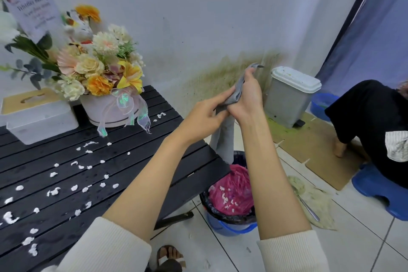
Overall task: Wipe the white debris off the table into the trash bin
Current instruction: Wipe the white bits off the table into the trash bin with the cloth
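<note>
White debris [55, 192] still all over the black slatted table [176, 161]
Both hands, left hand [205, 115] and right hand [247, 99], pinch the grey cloth [225, 139] over the trash bin [229, 225]; I'd fold it flat, then sweep binward.

Card [33, 10] lettering blurred, seated person [373, 121] cut off at right edge

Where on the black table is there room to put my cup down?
The table is bare along its right end, between the flower box and the edge above the bin. The left and middle are crowded with white bits; the back corner holds the tissue box.
</note>
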The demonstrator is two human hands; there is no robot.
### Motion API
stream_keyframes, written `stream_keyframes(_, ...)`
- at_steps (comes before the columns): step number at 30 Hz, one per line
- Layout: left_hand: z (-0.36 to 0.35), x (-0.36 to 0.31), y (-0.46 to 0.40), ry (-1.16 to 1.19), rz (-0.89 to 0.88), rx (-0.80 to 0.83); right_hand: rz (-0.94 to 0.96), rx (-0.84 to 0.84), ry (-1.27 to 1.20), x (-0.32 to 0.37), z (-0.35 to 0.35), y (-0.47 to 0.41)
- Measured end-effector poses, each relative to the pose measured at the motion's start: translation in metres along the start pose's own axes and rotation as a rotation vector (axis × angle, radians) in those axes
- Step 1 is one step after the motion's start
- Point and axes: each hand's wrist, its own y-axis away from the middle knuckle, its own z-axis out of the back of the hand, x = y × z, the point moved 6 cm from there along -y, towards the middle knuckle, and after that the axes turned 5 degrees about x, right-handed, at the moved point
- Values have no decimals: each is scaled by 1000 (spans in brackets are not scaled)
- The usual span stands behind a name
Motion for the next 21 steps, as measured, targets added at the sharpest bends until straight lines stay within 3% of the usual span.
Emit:
stream_keyframes(3,6,-7,0,48,4,31,2,47,-6,8,-10,8)
stream_keyframes(9,31,-28,-2,217,-47,-122,117,159,-9,22,-15,18)
stream_keyframes(12,37,-32,-4,380,-27,-207,156,215,130,20,-10,17)
stream_keyframes(16,46,-32,-8,524,-17,-233,307,159,508,12,6,18)
stream_keyframes(21,58,-33,-9,556,-46,-212,260,150,518,-1,15,10)
